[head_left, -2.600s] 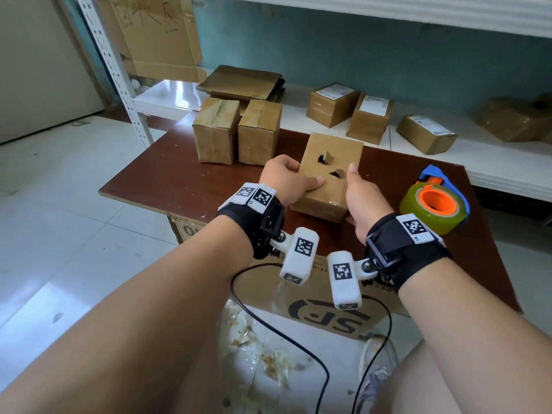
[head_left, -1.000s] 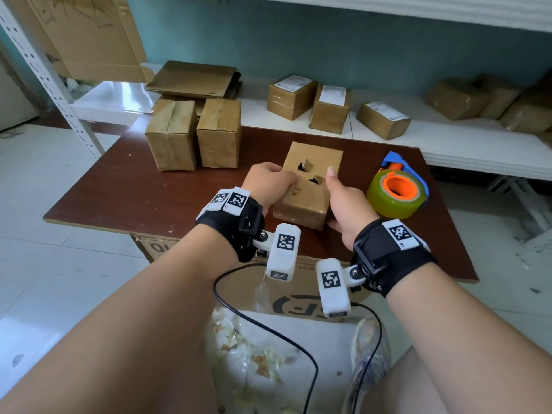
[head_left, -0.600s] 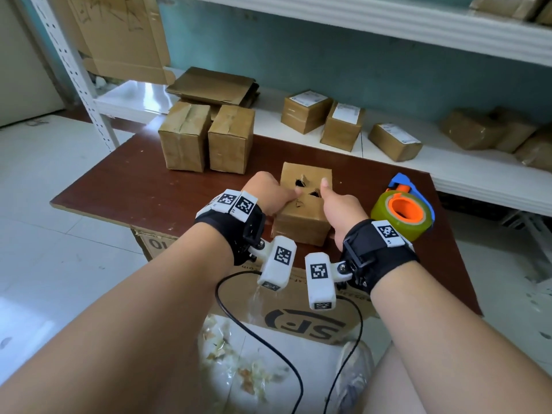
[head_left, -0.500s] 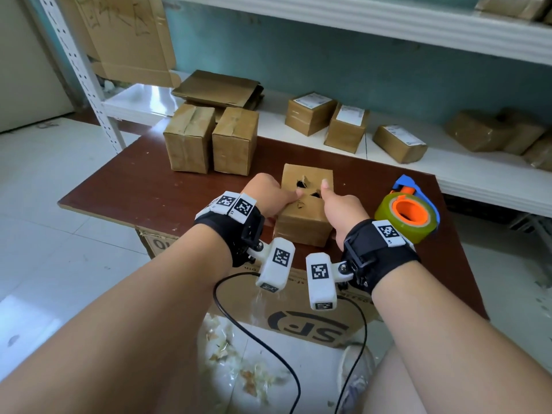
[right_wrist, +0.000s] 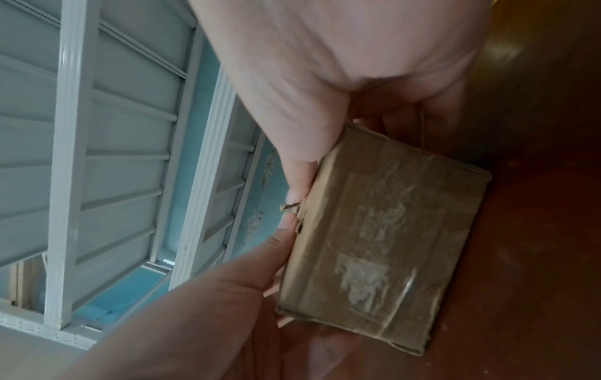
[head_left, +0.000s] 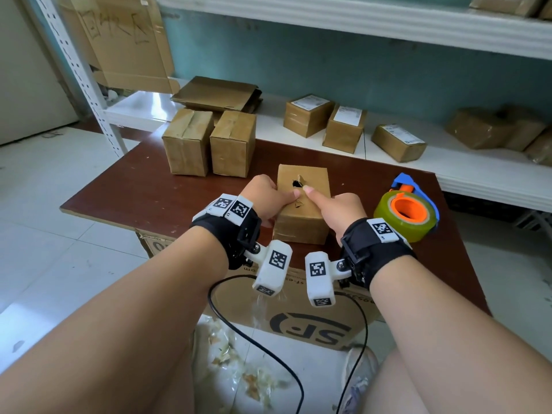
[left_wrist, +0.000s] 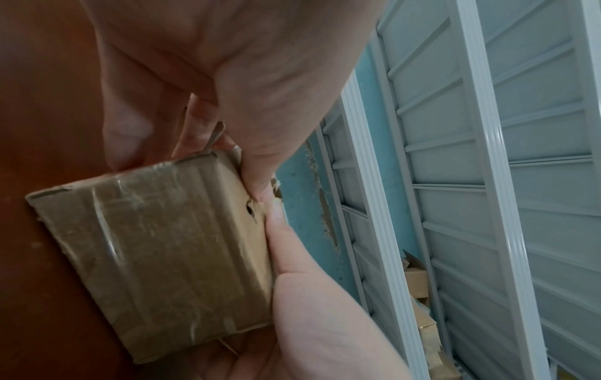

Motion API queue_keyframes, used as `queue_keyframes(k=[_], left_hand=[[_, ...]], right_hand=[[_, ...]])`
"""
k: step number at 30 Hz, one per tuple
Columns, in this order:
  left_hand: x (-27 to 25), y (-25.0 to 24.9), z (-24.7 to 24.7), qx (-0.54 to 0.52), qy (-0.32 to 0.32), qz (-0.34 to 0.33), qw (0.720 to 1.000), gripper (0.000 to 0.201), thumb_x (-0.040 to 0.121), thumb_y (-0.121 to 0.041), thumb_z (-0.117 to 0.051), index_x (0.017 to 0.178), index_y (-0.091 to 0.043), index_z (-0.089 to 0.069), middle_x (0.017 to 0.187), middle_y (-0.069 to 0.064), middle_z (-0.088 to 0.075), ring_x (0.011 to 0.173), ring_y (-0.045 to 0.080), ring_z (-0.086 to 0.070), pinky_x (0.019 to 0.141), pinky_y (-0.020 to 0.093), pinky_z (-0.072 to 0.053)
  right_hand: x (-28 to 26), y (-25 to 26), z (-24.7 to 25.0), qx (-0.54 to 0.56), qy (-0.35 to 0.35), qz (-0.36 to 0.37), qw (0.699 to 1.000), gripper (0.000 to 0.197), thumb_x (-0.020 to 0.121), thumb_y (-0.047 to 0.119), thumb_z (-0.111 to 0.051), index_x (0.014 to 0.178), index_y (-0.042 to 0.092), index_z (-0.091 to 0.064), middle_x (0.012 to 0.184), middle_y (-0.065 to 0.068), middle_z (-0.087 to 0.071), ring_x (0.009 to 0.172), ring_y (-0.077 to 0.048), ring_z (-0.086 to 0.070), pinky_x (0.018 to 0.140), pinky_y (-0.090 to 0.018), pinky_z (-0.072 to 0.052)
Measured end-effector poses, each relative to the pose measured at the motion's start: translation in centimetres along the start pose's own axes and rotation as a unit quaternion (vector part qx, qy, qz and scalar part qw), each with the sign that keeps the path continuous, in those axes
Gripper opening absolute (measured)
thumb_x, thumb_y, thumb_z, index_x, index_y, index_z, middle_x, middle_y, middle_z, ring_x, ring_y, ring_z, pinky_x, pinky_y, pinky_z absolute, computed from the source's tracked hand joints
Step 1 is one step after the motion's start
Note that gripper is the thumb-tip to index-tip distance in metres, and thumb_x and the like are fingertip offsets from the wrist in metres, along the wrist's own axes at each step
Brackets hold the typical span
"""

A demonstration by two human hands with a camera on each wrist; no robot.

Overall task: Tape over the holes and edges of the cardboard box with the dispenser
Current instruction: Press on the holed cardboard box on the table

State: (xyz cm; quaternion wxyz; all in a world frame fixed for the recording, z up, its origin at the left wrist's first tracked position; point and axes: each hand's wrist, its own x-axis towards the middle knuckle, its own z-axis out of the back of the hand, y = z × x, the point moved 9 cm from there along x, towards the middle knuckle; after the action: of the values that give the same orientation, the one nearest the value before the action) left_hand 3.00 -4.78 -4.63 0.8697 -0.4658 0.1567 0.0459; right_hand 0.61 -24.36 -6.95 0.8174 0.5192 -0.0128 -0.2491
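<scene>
Head overview; wrist close-ups, shared box [head_left: 301, 201]

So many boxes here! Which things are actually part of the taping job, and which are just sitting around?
In the job:
- holed box, gripped by the left hand and right hand, thumbs pressing its torn top
- tape dispenser, untouched at its right

Lying about:
- two taped boxes at the table's back
- labelled parcels on the shelf
- flattened cardboard

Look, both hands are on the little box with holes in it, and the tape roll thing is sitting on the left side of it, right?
Nearly. Both hands, left hand and right hand, do hold the holed cardboard box, but the tape dispenser sits on its right side, not its left. The head view shows it.
</scene>
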Motion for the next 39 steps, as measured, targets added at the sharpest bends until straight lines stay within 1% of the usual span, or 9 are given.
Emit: queue_keyframes(k=[2,5,8,10,15,21,27,32,39], left_hand=[[0.0,-0.1,-0.1,0.005,0.002,-0.007,1.000,0.070,0.096,-0.047,-0.076,0.149,-0.011,-0.050,0.130,0.010,-0.069,0.107,0.030,-0.073,0.082,0.046,-0.067],[0.2,-0.3,-0.4,0.000,0.016,-0.030,0.999,0.079,0.097,-0.045,-0.076,0.163,-0.021,-0.039,0.135,0.004,-0.068,0.101,0.027,-0.076,0.079,0.047,-0.068],[0.3,-0.4,-0.6,-0.013,0.034,-0.032,0.999,0.068,0.093,-0.050,-0.078,0.152,-0.023,-0.057,0.111,0.003,-0.078,0.088,0.020,-0.080,0.073,0.041,-0.069],[0.4,0.1,-0.7,-0.047,0.042,-0.016,0.998,0.069,0.091,-0.046,-0.082,0.152,-0.024,-0.057,0.110,0.002,-0.078,0.085,0.019,-0.080,0.073,0.040,-0.069],[-0.3,2.0,-1.2,-0.169,0.104,0.061,0.978,0.107,0.087,-0.020,-0.088,0.168,-0.031,-0.018,0.130,0.016,-0.073,0.092,0.031,-0.081,0.086,0.050,-0.066],[-1.3,1.4,-2.2,-0.135,0.126,0.045,0.982,0.074,0.088,-0.020,-0.087,0.152,-0.024,-0.050,0.111,0.011,-0.081,0.091,0.030,-0.082,0.091,0.048,-0.065],[-1.8,0.6,-2.9,-0.103,0.105,0.015,0.989,0.061,0.088,-0.026,-0.088,0.143,-0.022,-0.061,0.106,0.006,-0.081,0.081,0.021,-0.082,0.067,0.035,-0.067],[-1.3,1.2,-3.2,-0.089,0.089,-0.008,0.992,0.073,0.086,-0.034,-0.090,0.151,-0.026,-0.057,0.111,0.002,-0.079,0.089,0.019,-0.081,0.076,0.039,-0.068],[-0.8,0.9,-2.9,-0.060,0.074,-0.023,0.995,0.077,0.084,-0.040,-0.091,0.151,-0.027,-0.057,0.112,-0.002,-0.078,0.096,0.018,-0.078,0.082,0.039,-0.068]], right_hand=[[-0.2,0.2,0.2,-0.012,0.007,0.007,1.000,0.065,0.092,0.073,-0.064,0.096,0.009,-0.071,0.091,-0.007,-0.065,0.081,-0.025,-0.062,0.081,-0.039,-0.051],[-0.8,0.0,0.6,-0.028,0.012,-0.013,0.999,0.069,0.103,0.071,-0.046,0.110,0.007,-0.071,0.100,-0.011,-0.068,0.087,-0.027,-0.064,0.092,-0.043,-0.052],[-1.0,-0.2,0.8,-0.036,0.015,0.005,0.999,0.061,0.103,0.065,-0.051,0.109,0.008,-0.072,0.106,-0.009,-0.072,0.097,-0.031,-0.067,0.092,-0.042,-0.052],[-0.8,-0.7,0.8,-0.023,0.020,-0.007,1.000,0.059,0.100,0.063,-0.059,0.115,0.007,-0.069,0.111,-0.008,-0.071,0.100,-0.028,-0.066,0.095,-0.042,-0.053],[-0.7,-0.9,0.9,-0.028,0.031,-0.014,0.999,0.066,0.096,0.060,-0.066,0.134,0.007,-0.061,0.126,-0.009,-0.067,0.114,-0.032,-0.063,0.103,-0.046,-0.051],[-1.5,-0.5,1.1,-0.049,0.031,-0.018,0.998,0.063,0.103,0.062,-0.051,0.133,0.008,-0.062,0.124,-0.011,-0.068,0.113,-0.033,-0.064,0.102,-0.044,-0.051],[-0.5,-0.1,1.8,-0.104,0.010,0.031,0.994,0.060,0.095,0.073,-0.054,0.109,0.018,-0.075,0.104,-0.006,-0.076,0.095,-0.030,-0.071,0.094,-0.044,-0.058],[-1.5,-0.2,1.8,-0.140,0.016,0.017,0.990,0.086,0.081,0.086,-0.060,0.131,0.016,-0.066,0.121,-0.007,-0.072,0.108,-0.033,-0.069,0.097,-0.046,-0.056],[-2.1,0.3,1.5,-0.114,0.018,-0.015,0.993,0.093,0.086,0.081,-0.062,0.146,0.010,-0.053,0.138,-0.011,-0.064,0.121,-0.035,-0.063,0.097,-0.042,-0.050]])
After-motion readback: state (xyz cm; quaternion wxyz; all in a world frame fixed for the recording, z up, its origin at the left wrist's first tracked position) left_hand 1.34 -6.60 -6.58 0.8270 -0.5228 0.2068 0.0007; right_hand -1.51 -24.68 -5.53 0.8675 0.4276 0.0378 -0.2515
